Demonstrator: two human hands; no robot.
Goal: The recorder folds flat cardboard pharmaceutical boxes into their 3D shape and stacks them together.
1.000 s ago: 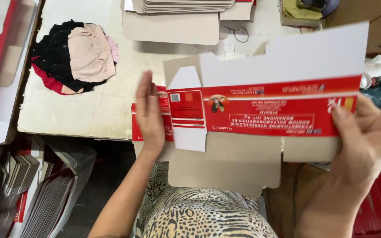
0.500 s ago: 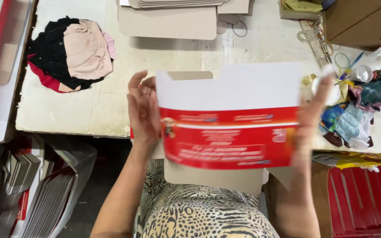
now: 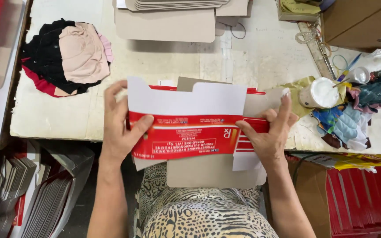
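At the far left, below the table edge, stacks of flat grey card [image 3: 9, 189] are standing on end. On the table [image 3: 58, 119] above them, a pile of cloth pieces [image 3: 67, 57], black, pink and red, is lying well apart from the hands.

The left hand [image 3: 120, 128] is gripping the left end of a red and white carton blank [image 3: 186, 128]. Its thumb is lying across the red printed face, while the fingers [image 3: 111, 90] are curling round behind the white edge, so the carton's end is sitting pinched between thumb and fingers. The carton is being held just above the near table edge, over the person's lap, with its white flap upward and the red band below; plain brown card flaps are hanging beneath it and showing behind its top edge.

The right hand [image 3: 270, 132] is holding the carton's right end. Its thumb is pressing on the red striped panel, and one finger is stretching up past the brown flap, the others folding behind the card; the grip is closed on the carton.

Behind, more flat card sheets [image 3: 168, 22] are lying stacked. To the right, a small white pot [image 3: 320, 92] is standing beside coloured rags [image 3: 349, 119], and red flat cartons [image 3: 362, 194] are sitting under the table.
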